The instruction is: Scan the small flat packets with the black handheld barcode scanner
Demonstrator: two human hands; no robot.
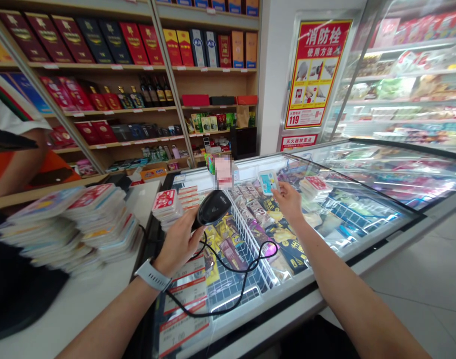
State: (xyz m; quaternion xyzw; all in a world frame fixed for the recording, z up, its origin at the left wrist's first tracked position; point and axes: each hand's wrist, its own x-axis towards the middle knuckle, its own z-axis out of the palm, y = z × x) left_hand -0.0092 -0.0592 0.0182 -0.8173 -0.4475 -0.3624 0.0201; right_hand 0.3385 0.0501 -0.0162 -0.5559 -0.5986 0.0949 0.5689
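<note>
My left hand [181, 237] is wrapped round the handle of a black barcode scanner [214, 207], whose cable [246, 271] loops over the freezer's glass top. Between the thumb and fingers of my right hand [288, 200] is a flat white and light-blue pack [268, 183], held above the glass. Just right of that hand stands a short stack of red and white packs [315, 188]. Another such stack [165, 207] is on the glass left of the scanner.
A chest freezer [298, 304] with bagged goods inside spans the front. Tall stacks of flat packs [104, 219] stand on the white counter [100, 304] at left. Shelves of boxes and bottles [138, 65] line the back. A person's arm [16, 154] shows at far left.
</note>
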